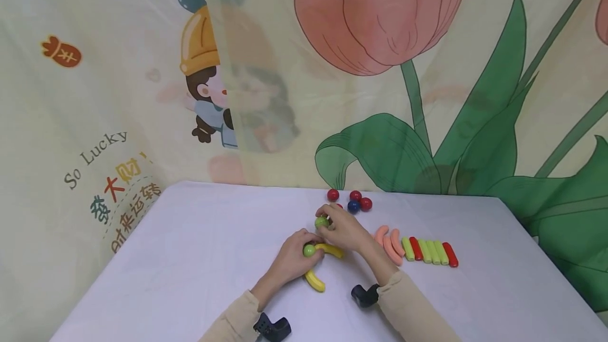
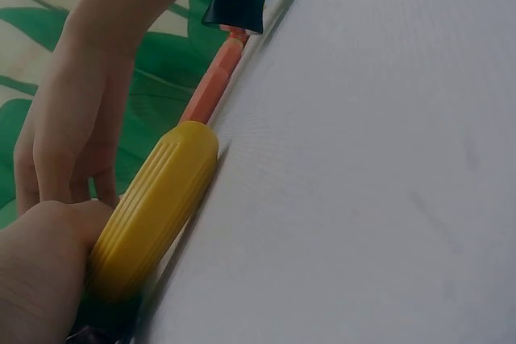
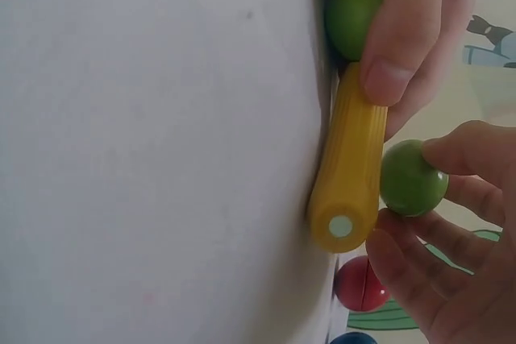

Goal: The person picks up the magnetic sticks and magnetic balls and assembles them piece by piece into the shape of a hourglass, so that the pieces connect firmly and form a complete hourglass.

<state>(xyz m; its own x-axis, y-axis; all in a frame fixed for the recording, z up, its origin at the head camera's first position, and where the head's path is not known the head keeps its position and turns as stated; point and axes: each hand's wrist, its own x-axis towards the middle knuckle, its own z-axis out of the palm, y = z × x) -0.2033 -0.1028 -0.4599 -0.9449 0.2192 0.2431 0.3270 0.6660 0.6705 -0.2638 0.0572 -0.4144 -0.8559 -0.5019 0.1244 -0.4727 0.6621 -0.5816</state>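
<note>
My left hand (image 1: 291, 258) grips a yellow curved stick (image 1: 332, 250) near one end, its thumb along the side. A green ball (image 1: 309, 250) sits at that end, by the palm, and touches the stick in the right wrist view. From the ball's other side a second yellow curved stick (image 1: 314, 282) runs toward me. My right hand (image 1: 347, 230) pinches another green ball (image 3: 414, 178) between thumb and fingers, close to the first stick's free end, which bears a pale round disc (image 3: 341, 226). Whether that ball touches the stick, I cannot tell.
Behind the hands lie several red balls (image 1: 333, 195) and a blue ball (image 1: 353, 206). To the right are pink curved sticks (image 1: 392, 249), then a row of short green sticks (image 1: 426, 252) and red sticks (image 1: 450, 255). A printed curtain (image 1: 266, 168) hangs behind the white table (image 1: 190, 257).
</note>
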